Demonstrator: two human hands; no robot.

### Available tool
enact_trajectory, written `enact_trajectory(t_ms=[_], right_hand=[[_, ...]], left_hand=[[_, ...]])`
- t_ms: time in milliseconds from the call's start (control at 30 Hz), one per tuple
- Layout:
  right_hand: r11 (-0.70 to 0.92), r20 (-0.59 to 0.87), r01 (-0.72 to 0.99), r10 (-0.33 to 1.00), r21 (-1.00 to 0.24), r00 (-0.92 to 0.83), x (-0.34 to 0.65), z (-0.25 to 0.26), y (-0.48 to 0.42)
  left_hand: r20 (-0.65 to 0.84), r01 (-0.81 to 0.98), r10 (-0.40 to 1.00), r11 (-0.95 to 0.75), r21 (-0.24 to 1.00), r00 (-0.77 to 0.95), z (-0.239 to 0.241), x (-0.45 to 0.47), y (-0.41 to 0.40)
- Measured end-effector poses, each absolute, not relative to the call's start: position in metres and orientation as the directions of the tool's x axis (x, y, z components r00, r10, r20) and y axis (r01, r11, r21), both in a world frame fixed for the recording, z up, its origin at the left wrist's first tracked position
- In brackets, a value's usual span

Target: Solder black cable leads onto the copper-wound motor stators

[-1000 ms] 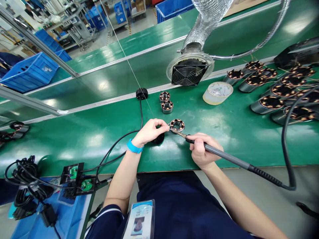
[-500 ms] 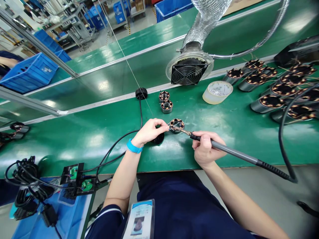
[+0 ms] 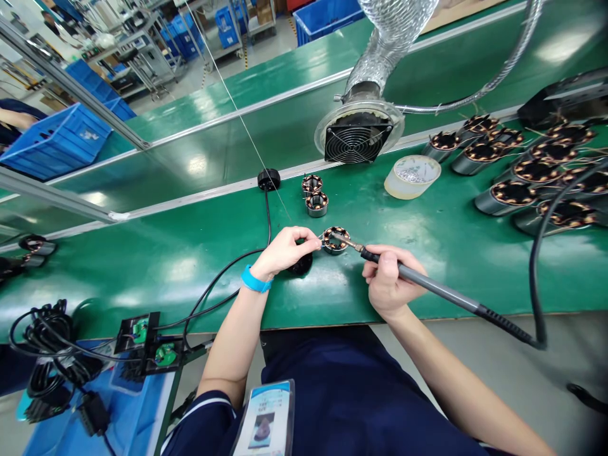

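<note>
My right hand (image 3: pixel 395 282) is wrapped round the grey handle of a soldering iron (image 3: pixel 439 290). The iron's tip reaches over the upper rim of a small motor stator (image 3: pixel 336 249) with copper windings, which sits upright on the green bench. On the stator's left side, my left hand (image 3: pixel 289 248) pinches thin solder wire between thumb and forefinger; a fine strand of the solder wire (image 3: pixel 247 130) runs down from above towards this hand. Partly hidden under the left hand is a black round part (image 3: pixel 301 266).
Two stators (image 3: pixel 316 204) stand behind the work spot. A fume extractor (image 3: pixel 357 142) hangs beyond, near a whitish cup (image 3: pixel 412 178). Several larger stators (image 3: pixel 510 196) crowd the right. Black cables (image 3: pixel 209 291) and a holder with green circuit boards (image 3: pixel 165 354) lie left.
The iron and my right hand have shifted slightly left, with the tip moving up a little over the stator. My left hand has hardly moved.
</note>
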State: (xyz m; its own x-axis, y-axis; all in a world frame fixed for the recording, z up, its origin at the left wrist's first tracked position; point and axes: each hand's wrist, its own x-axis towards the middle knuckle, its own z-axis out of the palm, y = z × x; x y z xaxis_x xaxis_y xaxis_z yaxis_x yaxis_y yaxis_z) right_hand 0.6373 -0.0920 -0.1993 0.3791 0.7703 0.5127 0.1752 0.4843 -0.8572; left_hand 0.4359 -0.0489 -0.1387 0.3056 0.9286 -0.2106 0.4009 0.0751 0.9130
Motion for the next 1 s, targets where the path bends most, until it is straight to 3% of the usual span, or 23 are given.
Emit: enact_trajectory(t_ms=[333,567,700,867,1000], right_hand=[[0.634,0.687,0.375,0.727,-0.676,0.009,0.646,-0.178,-0.073],[0.620,0.526,0.355,0.784,-0.700,-0.330,0.648,-0.186,-0.056],[0.618,0.490,0.333,0.777,-0.712,-0.395,0.645,-0.193,-0.049],[0.628,0.477,0.351,0.767,-0.694,-0.428,0.655,-0.191,-0.049],[0.614,0.479,0.367,0.782,-0.698,-0.399,0.665,-0.193,-0.054]], left_hand=[[-0.186,0.384,0.930,0.054,0.922,0.317,-0.141,0.435,-0.048],[-0.183,0.369,0.932,0.058,0.928,0.314,-0.141,0.435,-0.049],[-0.179,0.430,0.933,0.029,0.902,0.313,-0.135,0.432,-0.050],[-0.122,0.619,0.944,-0.100,0.779,0.306,-0.128,0.429,-0.052],[-0.163,0.652,0.940,-0.076,0.754,0.299,-0.130,0.431,-0.055]])
